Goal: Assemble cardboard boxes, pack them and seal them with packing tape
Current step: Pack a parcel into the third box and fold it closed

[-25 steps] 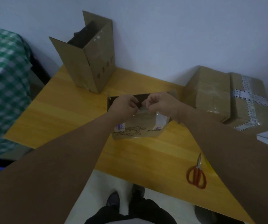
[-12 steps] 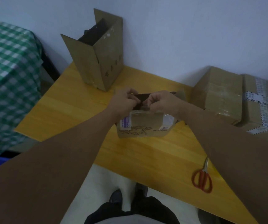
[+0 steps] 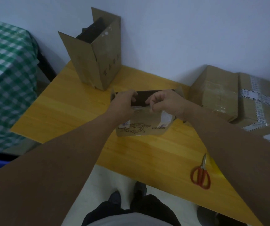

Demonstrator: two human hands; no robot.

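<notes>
Now my left hand (image 3: 124, 104) and right hand (image 3: 165, 104) both grip the near rim of the small box (image 3: 141, 127). Its long axis runs crosswise beneath them.

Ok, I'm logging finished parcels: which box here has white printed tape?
The rightmost box, crossed by white patterned tape. Its closed neighbour shows only clear tape; the tall box and small box are open.

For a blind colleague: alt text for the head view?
The left hand and right hand hold the near rim of a small open box on a wooden table. A tall open box stands behind; red scissors lie right.
</notes>
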